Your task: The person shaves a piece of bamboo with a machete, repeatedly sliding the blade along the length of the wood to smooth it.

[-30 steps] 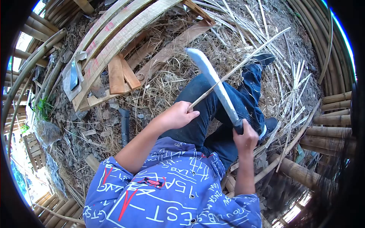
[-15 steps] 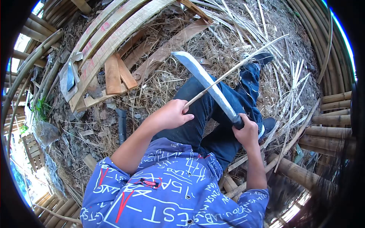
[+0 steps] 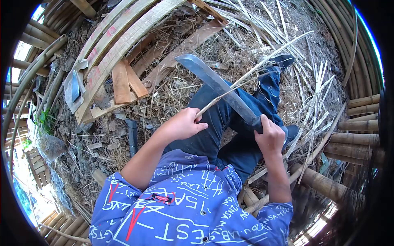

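Note:
My left hand is closed on the near end of a thin bamboo strip, which slants up and right over my legs. The handle of a machete is wrapped by my right hand. Its long, dark grey machete blade points up and left and crosses the strip over my thigh, its broad face turned toward me. Blade and strip seem to touch where they cross. A fine sliver runs beside the strip beyond the blade.
Curved wooden planks and short brown boards lie at upper left. A dark-handled tool rests on the ground left of my knee. Loose bamboo strips and shavings cover the ground. Bamboo poles stand on the right.
My right hand has shifted slightly up and right, and the machete has rolled so its flat face shows more. The left hand stays nearly still; the strip's far end sits slightly higher.

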The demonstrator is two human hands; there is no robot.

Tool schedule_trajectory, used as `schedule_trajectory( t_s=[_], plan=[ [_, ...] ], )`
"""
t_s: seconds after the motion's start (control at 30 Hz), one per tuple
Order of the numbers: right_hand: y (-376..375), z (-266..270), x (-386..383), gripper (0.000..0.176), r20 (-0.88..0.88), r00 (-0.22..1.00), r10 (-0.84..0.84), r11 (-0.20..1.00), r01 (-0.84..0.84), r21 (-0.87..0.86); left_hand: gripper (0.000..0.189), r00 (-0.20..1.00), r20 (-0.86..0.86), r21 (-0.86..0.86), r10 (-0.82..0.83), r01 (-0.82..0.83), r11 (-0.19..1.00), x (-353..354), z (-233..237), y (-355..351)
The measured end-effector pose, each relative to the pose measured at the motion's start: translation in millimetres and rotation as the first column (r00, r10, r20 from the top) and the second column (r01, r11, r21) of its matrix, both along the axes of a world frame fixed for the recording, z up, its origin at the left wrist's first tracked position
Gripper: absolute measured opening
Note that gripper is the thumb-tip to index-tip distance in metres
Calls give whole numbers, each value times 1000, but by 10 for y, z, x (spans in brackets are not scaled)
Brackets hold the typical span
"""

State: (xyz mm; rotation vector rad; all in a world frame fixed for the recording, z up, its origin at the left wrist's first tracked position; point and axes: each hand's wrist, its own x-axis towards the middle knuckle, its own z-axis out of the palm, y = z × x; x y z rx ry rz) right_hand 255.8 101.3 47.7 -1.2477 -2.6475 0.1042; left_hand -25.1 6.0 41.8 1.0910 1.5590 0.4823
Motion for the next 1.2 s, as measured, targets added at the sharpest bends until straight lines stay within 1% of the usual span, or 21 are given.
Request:
schedule_trajectory(
  t_s=[0.03,0.07,0.1,0.13,0.17,0.23,0.3,0.37,0.43,0.57,0.63,0.67,0.77,0.8,0.9,0.97,1.03,1.1,1.13,1.17,1.2],
  plan=[
    [-7,23,9,39,-3,1000,-1,1000,1,-8,33,1000,-17,-7,1,-1,1000,5,7,11],
    [-42,104,-27,34,-52,998,-29,985,20,-171,33,1000,-31,-15,1,-1,1000,22,7,15],
    [-59,88,-26,34,-47,998,-33,985,25,-170,33,1000,-26,-13,-4,3,1000,33,-6,10],
    [-59,48,-24,29,-151,984,-98,915,30,-402,33,999,-44,32,-10,12,999,33,-29,2],
    [-63,19,-46,24,-237,954,-182,792,0,-610,33,998,-65,76,-12,17,997,34,-54,-11],
    [-99,-3,-114,20,-267,939,-216,789,7,-615,33,997,-74,74,11,-6,997,73,-128,-39],
    [-71,5,-148,20,-265,935,-234,711,-22,-703,33,996,-87,73,31,-24,997,62,-154,-36],
    [-72,1,-139,18,-295,927,-231,688,-59,-723,32,999,-42,67,-8,11,998,64,-164,-45],
    [-29,62,-134,18,-257,935,-242,556,-83,-827,32,999,-53,63,-9,13,998,64,-122,-27],
    [-80,88,-127,19,-286,940,-188,579,-129,-805,30,996,-86,39,28,-25,999,69,-122,-8],
    [-191,92,-189,21,-241,951,-194,632,-67,-772,30,998,-62,17,33,-32,999,82,-152,-8],
    [-232,54,-214,22,-307,935,-179,731,-83,-677,29,998,-38,-5,40,-40,999,94,-173,-12],
    [-223,102,-303,25,-253,943,-214,714,-26,-700,31,997,52,61,63,-67,996,93,-247,-45],
    [-230,82,-310,25,-259,942,-212,718,-29,-695,35,999,34,22,-9,8,1000,51,-242,-10],
    [-235,11,-319,23,-333,919,-209,741,-73,-667,39,999,37,23,5,-6,1000,16,-202,-5],
    [-252,32,-319,24,-373,898,-234,693,-116,-712,40,999,38,70,24,-27,997,23,-280,-31],
    [-276,-51,-292,21,-417,886,-204,706,-162,-690,41,998,40,125,44,-48,991,49,-230,-11],
    [-337,-92,-332,20,-449,825,-342,609,-169,-775,39,997,-72,112,11,-3,994,87,-64,17],
    [-369,-68,-373,24,-404,789,-463,514,-132,-847,37,992,-129,121,10,6,993,104,-62,8],
    [-397,-78,-408,24,-409,786,-463,521,-133,-843,37,991,-131,128,7,10,992,114,-39,-1],
    [-423,-108,-440,23,-447,708,-546,510,-142,-848,37,989,-147,141,31,-10,990,123,-8,-12]
  ],
)
